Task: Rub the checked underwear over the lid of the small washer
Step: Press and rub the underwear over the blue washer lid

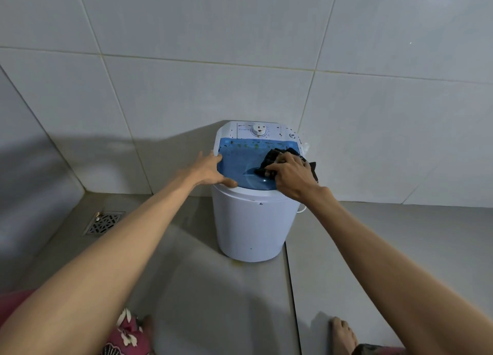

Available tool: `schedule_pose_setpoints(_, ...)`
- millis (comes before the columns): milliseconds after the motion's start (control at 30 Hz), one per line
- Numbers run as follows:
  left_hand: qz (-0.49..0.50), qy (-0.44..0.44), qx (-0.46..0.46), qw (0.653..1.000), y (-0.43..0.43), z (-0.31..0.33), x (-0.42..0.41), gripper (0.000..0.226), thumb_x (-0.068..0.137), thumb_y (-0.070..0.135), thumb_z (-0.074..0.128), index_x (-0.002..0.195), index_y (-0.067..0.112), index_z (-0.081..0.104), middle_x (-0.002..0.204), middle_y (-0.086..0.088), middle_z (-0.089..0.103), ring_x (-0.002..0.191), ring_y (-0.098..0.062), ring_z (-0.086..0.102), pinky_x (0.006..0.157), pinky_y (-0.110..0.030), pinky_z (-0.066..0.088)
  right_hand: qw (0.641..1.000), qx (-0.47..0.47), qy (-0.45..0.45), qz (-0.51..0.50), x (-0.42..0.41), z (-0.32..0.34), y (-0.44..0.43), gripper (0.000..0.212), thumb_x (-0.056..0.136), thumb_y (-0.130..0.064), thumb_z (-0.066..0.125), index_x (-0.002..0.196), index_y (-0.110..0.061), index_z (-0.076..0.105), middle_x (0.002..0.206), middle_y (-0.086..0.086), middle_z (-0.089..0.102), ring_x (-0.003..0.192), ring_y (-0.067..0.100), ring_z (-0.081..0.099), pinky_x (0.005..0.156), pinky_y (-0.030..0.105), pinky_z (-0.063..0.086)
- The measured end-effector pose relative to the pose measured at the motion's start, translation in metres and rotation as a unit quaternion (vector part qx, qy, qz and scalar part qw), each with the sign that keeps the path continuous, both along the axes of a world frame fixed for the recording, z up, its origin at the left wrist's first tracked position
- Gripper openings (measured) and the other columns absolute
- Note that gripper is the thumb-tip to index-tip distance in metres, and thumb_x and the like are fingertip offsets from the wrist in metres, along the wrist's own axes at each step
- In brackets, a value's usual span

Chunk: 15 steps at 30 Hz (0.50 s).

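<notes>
A small white washer (250, 226) stands on the grey floor against the tiled wall. Its blue see-through lid (237, 159) is closed, with dark and green specks along its far edge. My right hand (293, 177) presses a dark bunched checked underwear (270, 158) onto the right side of the lid. My left hand (210, 170) rests flat on the lid's left rim, fingers spread, thumb on the front edge. A white dial (258, 130) sits on the control panel behind the lid.
A metal floor drain (104, 222) lies at the left near the wall corner. A white cord (302, 209) shows at the washer's right side. My bare feet (344, 333) and a pink flowered garment (125, 336) are at the bottom edge.
</notes>
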<state>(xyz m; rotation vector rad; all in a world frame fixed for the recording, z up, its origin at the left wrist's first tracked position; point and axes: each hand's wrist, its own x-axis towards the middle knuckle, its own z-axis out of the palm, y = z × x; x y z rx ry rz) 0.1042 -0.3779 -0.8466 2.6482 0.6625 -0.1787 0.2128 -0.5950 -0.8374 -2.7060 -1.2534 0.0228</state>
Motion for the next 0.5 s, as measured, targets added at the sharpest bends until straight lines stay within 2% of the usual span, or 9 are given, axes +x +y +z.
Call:
schedule_pose_setpoints(67,-0.016,-0.015,0.018,1.0,-0.009,0.004,-0.001,0.11,0.072,0.059,0.077,0.156,0.015,0.021,0.162,-0.005,0.022,0.15,-0.031,0.008,0.117,-0.049,0.022,1.0,0.01,-0.009,-0.004,-0.012,0.003,0.008,0.038,0.093,-0.031,0.043,0.124,-0.025,0.065,0.13,0.004,0.047,0.127,0.03,0.038,0.109,0.052,0.029)
schedule_pose_setpoints(100,-0.026,-0.018,0.028,0.999,-0.012,0.004,-0.002,0.11,0.074,0.061,0.075,0.156,0.014,0.02,0.163,-0.003,0.02,0.151,-0.03,0.006,0.118,-0.048,0.02,1.0,0.017,-0.007,-0.003,-0.017,0.003,0.01,0.038,0.092,-0.031,0.044,0.123,-0.021,0.064,0.127,0.004,0.051,0.124,0.03,0.041,0.107,0.05,0.032)
schedule_pose_setpoints(233,-0.053,-0.007,0.081,0.995,-0.016,-0.004,-0.006,0.112,0.074,0.078,0.059,0.157,0.014,0.018,0.164,-0.002,0.017,0.151,-0.03,0.011,0.118,-0.053,0.021,0.998,0.056,0.011,-0.015,-0.025,0.0,0.016,0.033,0.09,-0.027,0.049,0.119,-0.017,0.063,0.116,0.005,0.059,0.112,0.03,0.051,0.095,0.042,0.041)
schedule_pose_setpoints(333,-0.063,-0.005,0.104,0.993,-0.014,-0.008,-0.006,0.113,0.073,0.081,0.054,0.158,0.017,0.016,0.166,-0.001,0.011,0.151,-0.031,0.011,0.119,-0.057,0.016,0.998,0.058,0.004,-0.025,-0.026,-0.004,0.025,0.033,0.095,-0.025,0.045,0.12,-0.02,0.067,0.118,0.005,0.057,0.113,0.03,0.047,0.097,0.042,0.039)
schedule_pose_setpoints(500,-0.069,0.004,0.103,0.992,-0.007,-0.013,-0.002,0.115,0.069,0.087,0.05,0.157,0.021,0.017,0.166,0.001,0.01,0.151,-0.03,0.012,0.117,-0.061,0.018,0.999,0.033,-0.016,-0.037,-0.022,-0.013,0.043,0.034,0.097,-0.024,0.046,0.124,-0.019,0.066,0.124,0.008,0.051,0.12,0.031,0.04,0.103,0.046,0.035)
